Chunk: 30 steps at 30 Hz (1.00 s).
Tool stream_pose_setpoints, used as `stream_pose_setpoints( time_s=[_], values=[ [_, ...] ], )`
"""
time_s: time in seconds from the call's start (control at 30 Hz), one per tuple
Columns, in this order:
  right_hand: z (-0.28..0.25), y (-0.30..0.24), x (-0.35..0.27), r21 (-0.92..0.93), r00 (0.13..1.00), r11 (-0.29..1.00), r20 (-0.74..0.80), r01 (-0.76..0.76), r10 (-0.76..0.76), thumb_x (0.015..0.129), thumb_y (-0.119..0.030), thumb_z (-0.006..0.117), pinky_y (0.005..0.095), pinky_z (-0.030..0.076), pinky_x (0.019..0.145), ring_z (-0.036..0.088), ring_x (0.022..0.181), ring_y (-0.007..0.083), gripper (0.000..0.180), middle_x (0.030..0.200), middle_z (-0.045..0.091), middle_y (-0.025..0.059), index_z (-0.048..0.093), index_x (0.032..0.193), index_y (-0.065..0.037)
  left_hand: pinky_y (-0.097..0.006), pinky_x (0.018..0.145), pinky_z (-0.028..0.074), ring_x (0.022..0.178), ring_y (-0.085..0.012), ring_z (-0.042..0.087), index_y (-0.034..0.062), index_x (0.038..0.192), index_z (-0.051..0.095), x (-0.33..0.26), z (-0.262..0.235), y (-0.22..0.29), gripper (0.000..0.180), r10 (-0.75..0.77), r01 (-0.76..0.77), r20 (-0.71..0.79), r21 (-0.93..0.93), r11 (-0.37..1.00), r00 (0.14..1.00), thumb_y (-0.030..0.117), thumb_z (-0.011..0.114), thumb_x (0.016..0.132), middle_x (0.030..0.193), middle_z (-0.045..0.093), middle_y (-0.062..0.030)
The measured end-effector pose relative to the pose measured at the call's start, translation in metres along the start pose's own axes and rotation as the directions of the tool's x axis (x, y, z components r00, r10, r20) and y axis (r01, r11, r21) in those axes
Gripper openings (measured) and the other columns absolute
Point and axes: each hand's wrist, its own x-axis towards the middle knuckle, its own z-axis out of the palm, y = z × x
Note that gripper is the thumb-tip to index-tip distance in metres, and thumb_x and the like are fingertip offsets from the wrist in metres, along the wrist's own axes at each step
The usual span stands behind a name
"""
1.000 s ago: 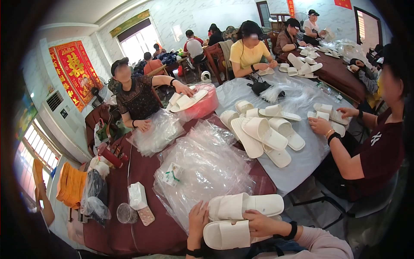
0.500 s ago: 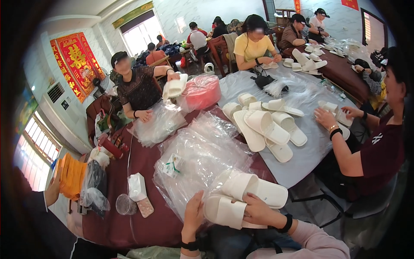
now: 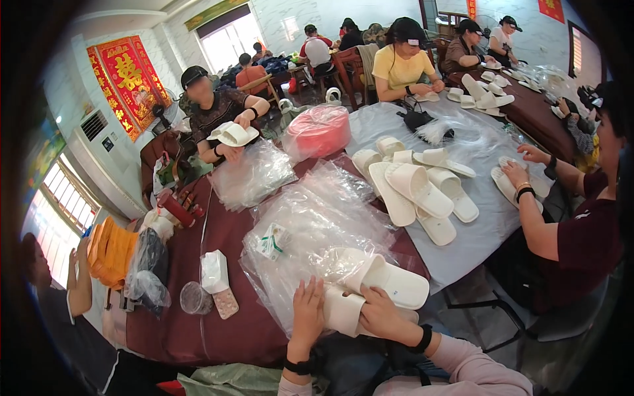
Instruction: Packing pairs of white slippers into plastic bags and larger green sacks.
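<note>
A pair of white open-toe slippers lies just in front of me: the nearer slipper (image 3: 342, 311) and the farther slipper (image 3: 404, 285), whose strap end is under clear plastic. My right hand (image 3: 384, 314) grips the nearer slipper by its strap. Fingers stretched out, my left hand (image 3: 308, 313) rests against that slipper's left end and the plastic film there. Beneath and beyond spreads a heap of clear plastic bags (image 3: 310, 228). A small white card with a green mark (image 3: 272, 241) lies on the heap.
A pile of white slippers (image 3: 417, 188) stands on the grey-covered table at right, with a co-worker's hands (image 3: 518, 175) beyond. Across, another person handles slippers (image 3: 234, 134) beside a red roll (image 3: 318, 132). At left are a tissue pack (image 3: 214, 272), a plastic cup (image 3: 196, 299) and orange bundles (image 3: 112, 253).
My left hand has moved up against the slipper's end, fingers straighter. The pair sits slightly further left in view. The person across has lowered their slippers towards the bags.
</note>
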Motion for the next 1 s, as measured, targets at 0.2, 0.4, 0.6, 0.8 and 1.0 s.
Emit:
stream_pose_setpoints(
  time_s=[0.2, 0.4, 0.6, 0.8, 1.0],
  values=[
    [0.007, -0.007, 0.021, -0.038, 0.978, 0.999, -0.210, 0.000, -0.008, 0.075, -0.014, 0.061, 0.0438, 0.036, 0.093, 0.048, 0.111, 0.0292, 0.023, 0.107, 0.057, 0.0161, 0.066, 0.094, -0.002, -0.054, 0.103, 0.028, 0.126, -0.0427, 0.037, 0.0106, 0.135, 0.045, 0.004, -0.012, 0.017, 0.049, 0.013, -0.013, 0.020, 0.005, 1.000, 1.000, 0.008, 0.053, 0.086, 0.140, 0.041, -0.0158],
    [0.023, 0.002, 0.042, -0.129, 0.994, 0.986, -0.043, -0.102, 0.097, 0.072, -0.021, 0.061, 0.0420, 0.036, 0.090, 0.050, 0.111, 0.0336, 0.021, 0.121, 0.049, 0.0232, 0.064, 0.081, -0.003, -0.056, 0.103, 0.028, 0.127, -0.0424, 0.037, 0.0145, 0.134, 0.046, 0.002, 0.004, 0.043, 0.051, 0.111, -0.124, 0.104, 0.130, 0.984, 0.988, 0.013, 0.057, 0.085, 0.140, 0.041, -0.0121],
    [0.048, 0.030, 0.053, -0.108, 0.993, 0.992, -0.105, -0.068, 0.056, 0.069, -0.027, 0.064, 0.0476, 0.034, 0.092, 0.044, 0.117, 0.0371, 0.029, 0.130, 0.042, 0.0272, 0.064, 0.086, -0.003, -0.057, 0.102, 0.029, 0.126, -0.0428, 0.037, 0.0151, 0.132, 0.048, -0.008, 0.015, 0.048, 0.048, 0.139, -0.141, 0.119, 0.013, 0.990, 0.983, 0.016, 0.058, 0.085, 0.141, 0.040, -0.0134],
    [0.065, 0.078, 0.040, 0.206, 0.970, 0.971, 0.232, -0.119, 0.070, 0.068, -0.027, 0.068, 0.0481, 0.031, 0.100, 0.036, 0.123, 0.0421, 0.044, 0.136, 0.033, 0.0284, 0.058, 0.104, -0.002, -0.043, 0.105, 0.030, 0.128, -0.0382, 0.037, 0.0024, 0.131, 0.046, 0.016, 0.001, 0.015, 0.051, 0.078, -0.063, 0.073, -0.197, 0.978, 0.994, 0.012, 0.061, 0.083, 0.137, 0.041, -0.0192],
    [0.030, 0.075, 0.037, 0.557, 0.931, 0.815, 0.361, -0.162, -0.061, 0.070, -0.034, 0.074, 0.0443, 0.018, 0.112, 0.016, 0.137, 0.0397, 0.082, 0.146, 0.020, 0.0250, 0.036, 0.135, -0.002, -0.043, 0.102, 0.036, 0.124, -0.0413, 0.040, 0.0007, 0.135, 0.039, 0.041, 0.017, -0.099, 0.074, -0.528, 0.547, -0.222, 0.030, 0.837, 0.820, 0.031, 0.071, 0.076, 0.138, 0.034, -0.0277]
  ],
)
